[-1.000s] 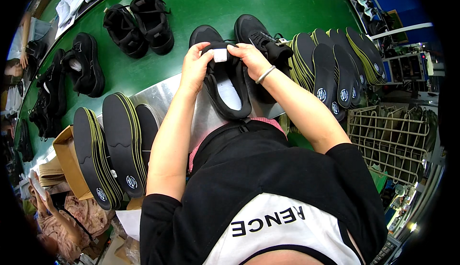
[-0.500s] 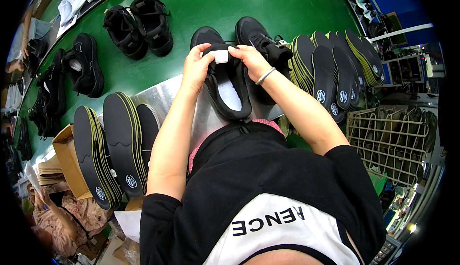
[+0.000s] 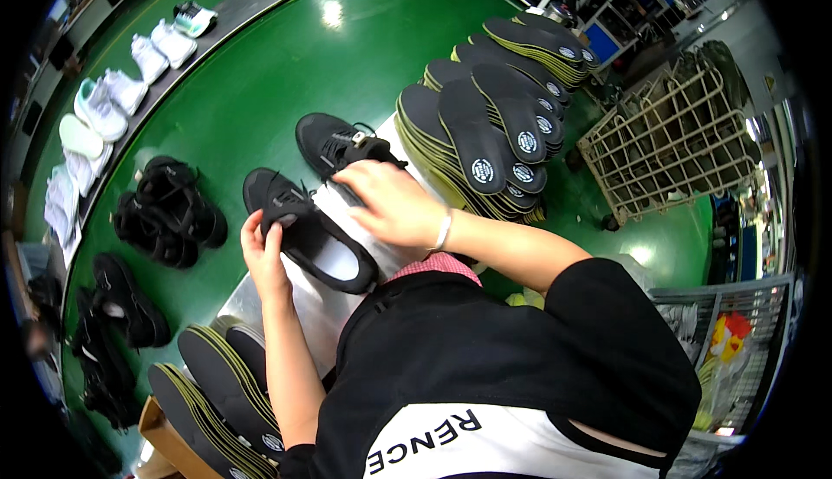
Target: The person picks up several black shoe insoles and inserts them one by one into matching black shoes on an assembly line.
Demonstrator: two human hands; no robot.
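Observation:
Directly before me a black lace-up shoe (image 3: pixel 357 273) rests with its toe pointing away, a pale lining showing inside. My left hand (image 3: pixel 267 249) pinches its tongue between thumb and fingers. A second black shoe (image 3: pixel 322 136) lies just to the right and a little farther off, a light tag at its opening. Over the bare metal strip by that shoe's heel is my right hand (image 3: pixel 390 202), thumb and fingers apart and nothing visible in it. Whether its fingertips touch the second shoe I cannot tell.
Stacks of black insoles with yellow-green edges (image 3: pixel 481 132) stand on the right, more (image 3: pixel 212 392) at lower left. Other black shoes (image 3: pixel 169 210) are on the green table (image 3: pixel 286 63) to the left. White shoes (image 3: pixel 100 110) line a far-left ledge. A wire cart (image 3: pixel 676 141) stands right.
The view has swung to the right. My right hand has let go of the shoe's tongue and moved right, toward the second shoe. My left hand still grips the tongue.

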